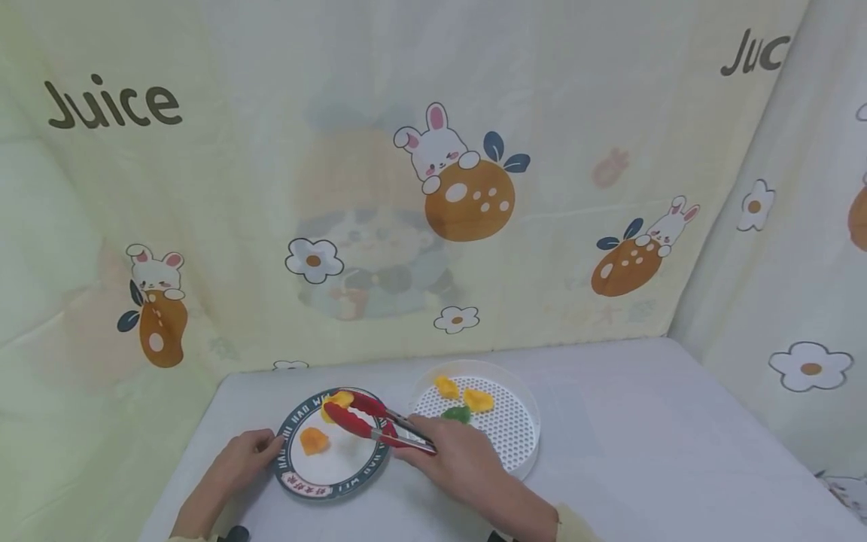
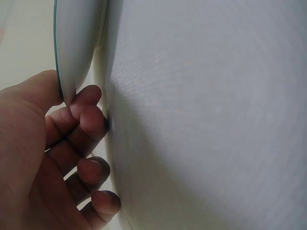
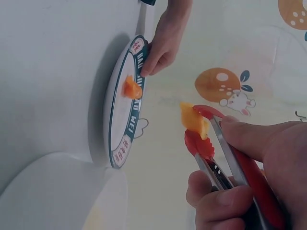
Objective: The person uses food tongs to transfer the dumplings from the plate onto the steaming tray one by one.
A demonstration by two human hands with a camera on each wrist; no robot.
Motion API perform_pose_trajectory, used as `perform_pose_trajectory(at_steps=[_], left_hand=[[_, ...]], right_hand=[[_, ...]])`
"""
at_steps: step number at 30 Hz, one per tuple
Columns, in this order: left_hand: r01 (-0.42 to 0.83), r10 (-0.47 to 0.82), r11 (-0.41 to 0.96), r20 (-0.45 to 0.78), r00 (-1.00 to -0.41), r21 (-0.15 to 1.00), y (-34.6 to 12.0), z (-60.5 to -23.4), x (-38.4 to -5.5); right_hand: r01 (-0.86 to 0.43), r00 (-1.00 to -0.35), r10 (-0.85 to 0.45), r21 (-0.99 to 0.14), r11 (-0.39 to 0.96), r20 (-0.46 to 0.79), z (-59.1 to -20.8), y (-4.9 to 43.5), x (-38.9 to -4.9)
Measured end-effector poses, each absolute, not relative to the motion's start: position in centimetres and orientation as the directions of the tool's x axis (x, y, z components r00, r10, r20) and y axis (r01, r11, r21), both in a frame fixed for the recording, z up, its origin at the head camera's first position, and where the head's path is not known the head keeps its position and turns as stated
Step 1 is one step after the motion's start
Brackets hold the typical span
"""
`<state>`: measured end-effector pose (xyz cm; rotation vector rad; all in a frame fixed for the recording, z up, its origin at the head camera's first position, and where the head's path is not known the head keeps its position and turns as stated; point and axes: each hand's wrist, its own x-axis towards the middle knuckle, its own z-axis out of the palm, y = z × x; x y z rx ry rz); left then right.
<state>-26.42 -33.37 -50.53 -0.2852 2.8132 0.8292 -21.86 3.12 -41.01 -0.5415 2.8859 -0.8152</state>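
My left hand (image 1: 237,463) pinches the left rim of a round white plate (image 1: 339,463) with a dark green lettered border. In the left wrist view, the thumb lies on the plate's upper face and fingers curl under its edge. My right hand (image 1: 463,455) grips red-tipped metal tongs (image 1: 349,420). Between the tong tips is a yellow dumpling-like piece (image 3: 192,119), held above the plate. An orange piece (image 1: 314,441) of similar shape lies on the plate's left part.
Right of the plate stands a round white perforated tray (image 1: 512,430) with a low wall. It contains two yellow pieces (image 1: 478,400) and a green piece (image 1: 457,414), partly hidden by my right hand. A printed curtain (image 1: 379,188) hangs behind the white table (image 1: 637,444).
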Motion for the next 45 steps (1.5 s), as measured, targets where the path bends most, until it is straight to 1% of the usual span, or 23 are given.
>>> perform_pose_trajectory(at_steps=[5, 11, 15, 18, 23, 31, 41, 45], left_hand=[[-0.230, -0.125, 0.819, -0.229, -0.966, 0.526, -33.5, -50.5, -26.2], [-0.238, -0.130, 0.818, -0.234, -0.964, 0.524, -33.5, -50.1, -25.9], [-0.234, -0.129, 0.818, -0.229, -0.965, 0.525, -33.4, -50.1, -25.9], [-0.229, -0.126, 0.818, -0.224, -0.966, 0.527, -33.5, -50.1, -25.9], [-0.216, -0.118, 0.816, -0.211, -0.970, 0.536, -33.6, -50.2, -25.9], [-0.216, -0.115, 0.813, -0.215, -0.970, 0.540, -33.4, -50.2, -25.8], [-0.206, -0.110, 0.815, -0.206, -0.972, 0.541, -33.4, -50.1, -25.9], [-0.204, -0.108, 0.816, -0.204, -0.973, 0.540, -33.4, -50.3, -25.9]], right_hand=[[-0.314, -0.937, -0.347, -0.498, 0.809, 0.027, -40.9, 4.2, -21.8], [-0.289, -0.947, -0.320, -0.493, 0.821, 0.022, -40.9, 5.9, -21.7], [-0.239, -0.961, -0.276, -0.503, 0.831, 0.000, -40.7, 7.4, -21.7], [-0.203, -0.972, -0.236, -0.489, 0.848, -0.008, -40.7, 8.6, -21.7], [-0.178, -0.982, -0.189, -0.448, 0.876, 0.020, -41.0, 10.2, -22.0], [-0.125, -0.989, -0.145, -0.454, 0.882, -0.011, -41.6, 11.8, -22.6], [-0.092, -0.988, -0.137, -0.439, 0.894, -0.073, -42.8, 12.6, -23.5], [-0.109, -0.984, -0.158, -0.427, 0.898, -0.080, -43.0, 12.7, -23.9]])
